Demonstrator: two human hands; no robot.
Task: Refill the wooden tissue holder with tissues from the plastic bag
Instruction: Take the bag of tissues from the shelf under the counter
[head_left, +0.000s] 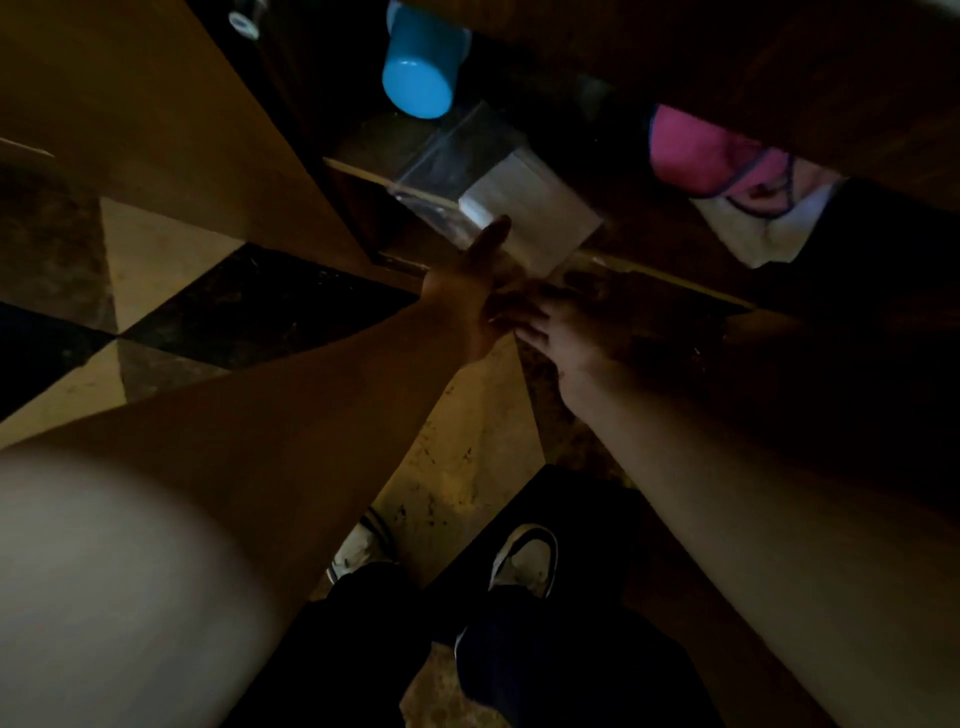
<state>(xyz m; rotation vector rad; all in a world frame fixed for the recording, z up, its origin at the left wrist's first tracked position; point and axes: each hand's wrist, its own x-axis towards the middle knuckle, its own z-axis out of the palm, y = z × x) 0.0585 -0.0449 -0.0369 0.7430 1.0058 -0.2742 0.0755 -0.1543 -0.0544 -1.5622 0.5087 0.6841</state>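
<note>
Nearest, my right hand (566, 322) and left hand (467, 291) meet at the shelf's front edge (675, 283), fingers loosely spread on the one plastic bag (457, 161) of tissues (530, 208), probably to draw it out. Firm pinch? Can't tell. Behind: one blue cup (421, 67), one pink cloth (696, 150). No holder visible.

Clear plastic bag (457, 156) with white tissues (530, 208) on cabinet shelf edge

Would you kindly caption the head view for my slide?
Both hands reach into a dim cabinet toward a plastic bag of tissues beside a blue cup.
</note>
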